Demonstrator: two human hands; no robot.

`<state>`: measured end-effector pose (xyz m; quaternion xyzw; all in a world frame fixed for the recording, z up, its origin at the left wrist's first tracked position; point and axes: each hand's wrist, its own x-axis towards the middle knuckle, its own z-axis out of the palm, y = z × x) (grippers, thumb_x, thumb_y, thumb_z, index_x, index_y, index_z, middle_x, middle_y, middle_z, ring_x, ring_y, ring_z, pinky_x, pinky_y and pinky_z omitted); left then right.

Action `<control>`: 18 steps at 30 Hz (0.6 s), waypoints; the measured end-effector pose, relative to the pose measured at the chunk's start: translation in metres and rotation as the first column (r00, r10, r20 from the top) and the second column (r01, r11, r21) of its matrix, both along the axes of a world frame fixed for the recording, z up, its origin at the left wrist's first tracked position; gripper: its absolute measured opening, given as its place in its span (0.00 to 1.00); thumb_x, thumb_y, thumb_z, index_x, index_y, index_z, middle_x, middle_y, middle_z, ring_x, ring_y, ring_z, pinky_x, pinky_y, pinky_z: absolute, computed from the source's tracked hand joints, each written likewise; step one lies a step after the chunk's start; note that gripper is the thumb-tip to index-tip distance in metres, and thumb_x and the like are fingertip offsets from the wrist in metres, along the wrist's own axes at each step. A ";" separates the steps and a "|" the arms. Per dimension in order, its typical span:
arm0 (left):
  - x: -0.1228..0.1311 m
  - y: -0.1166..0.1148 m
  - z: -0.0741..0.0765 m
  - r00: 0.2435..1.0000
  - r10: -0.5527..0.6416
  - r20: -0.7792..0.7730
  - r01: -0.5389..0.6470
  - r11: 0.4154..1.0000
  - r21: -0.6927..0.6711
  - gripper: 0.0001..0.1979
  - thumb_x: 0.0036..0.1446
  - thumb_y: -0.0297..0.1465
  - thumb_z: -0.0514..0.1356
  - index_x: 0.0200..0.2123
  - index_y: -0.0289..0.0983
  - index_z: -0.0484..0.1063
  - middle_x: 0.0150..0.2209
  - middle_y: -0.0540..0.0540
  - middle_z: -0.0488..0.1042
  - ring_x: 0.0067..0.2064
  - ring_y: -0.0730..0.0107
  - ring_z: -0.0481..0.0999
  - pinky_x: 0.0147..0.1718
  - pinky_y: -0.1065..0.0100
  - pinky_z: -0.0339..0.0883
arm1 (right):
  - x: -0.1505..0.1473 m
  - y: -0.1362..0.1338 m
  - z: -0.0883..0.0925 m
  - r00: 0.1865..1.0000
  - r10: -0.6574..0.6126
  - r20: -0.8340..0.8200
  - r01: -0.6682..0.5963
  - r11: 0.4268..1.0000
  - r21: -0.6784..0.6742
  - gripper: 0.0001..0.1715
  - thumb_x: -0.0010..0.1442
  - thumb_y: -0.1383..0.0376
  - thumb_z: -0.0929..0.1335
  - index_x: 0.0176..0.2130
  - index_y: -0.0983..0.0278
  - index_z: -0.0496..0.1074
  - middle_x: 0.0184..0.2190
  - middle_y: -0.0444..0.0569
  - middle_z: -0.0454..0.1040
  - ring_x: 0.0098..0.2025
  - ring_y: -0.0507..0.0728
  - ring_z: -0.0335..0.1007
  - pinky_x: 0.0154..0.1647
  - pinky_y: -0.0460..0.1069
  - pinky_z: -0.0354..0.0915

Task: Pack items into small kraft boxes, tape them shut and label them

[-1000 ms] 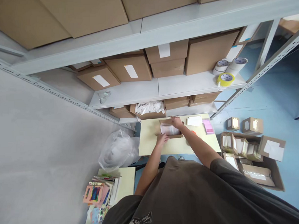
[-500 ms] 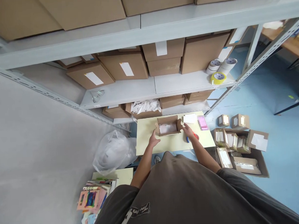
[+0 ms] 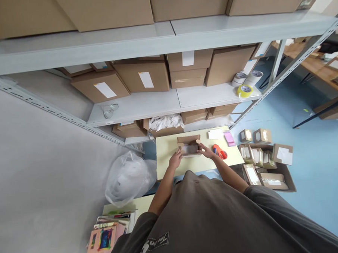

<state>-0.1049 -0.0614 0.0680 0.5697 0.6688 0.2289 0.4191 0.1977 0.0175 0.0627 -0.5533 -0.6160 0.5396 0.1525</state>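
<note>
A small open cardboard box (image 3: 189, 147) stands on the pale yellow table (image 3: 169, 162), its flaps raised and a glossy grey item inside. My left hand (image 3: 175, 159) grips its near left side. My right hand (image 3: 206, 151) presses against its right end, with the fingers at the box's corner. An orange tape dispenser (image 3: 219, 151) lies just right of my right hand. Behind it are a white paper sheet (image 3: 215, 134) and a pixelated pink item (image 3: 229, 138).
Grey metal shelves (image 3: 134, 113) with cardboard cartons and tape rolls (image 3: 244, 84) rise beyond the table. A white plastic bag (image 3: 128, 178) sits at its left. On the blue floor at right, small boxes fill an open carton (image 3: 274, 178). Colourful printed cards (image 3: 105, 237) lie lower left.
My right hand has come back from beside the tape dispenser to the box's right end. The box's contents now look darker, and my view has tilted slightly upward.
</note>
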 end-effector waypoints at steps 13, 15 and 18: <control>-0.019 -0.008 -0.009 0.987 0.159 -0.007 -0.158 0.984 0.079 0.13 0.68 0.37 0.63 0.51 0.44 0.84 0.60 0.42 0.80 0.66 0.55 0.74 0.68 0.57 0.62 | -0.039 -0.013 -0.014 0.989 -0.063 0.137 0.045 0.990 0.130 0.44 0.52 0.61 0.80 0.67 0.56 0.75 0.74 0.56 0.64 0.70 0.68 0.69 0.70 0.62 0.66; -0.020 -0.007 -0.012 0.987 0.152 -0.057 -0.146 0.985 0.094 0.12 0.68 0.37 0.62 0.50 0.44 0.84 0.57 0.40 0.82 0.65 0.53 0.74 0.67 0.57 0.63 | -0.043 -0.019 -0.020 0.985 -0.135 0.110 0.117 0.980 0.163 0.38 0.55 0.59 0.79 0.63 0.57 0.78 0.70 0.55 0.71 0.70 0.68 0.69 0.68 0.61 0.68; -0.023 0.000 -0.014 0.977 0.123 -0.175 -0.107 0.989 0.102 0.15 0.68 0.36 0.62 0.55 0.42 0.81 0.57 0.36 0.80 0.65 0.49 0.73 0.65 0.55 0.64 | -0.049 -0.031 -0.028 0.970 -0.215 0.114 0.195 0.967 0.166 0.37 0.58 0.57 0.77 0.65 0.58 0.76 0.65 0.56 0.75 0.63 0.66 0.75 0.64 0.61 0.72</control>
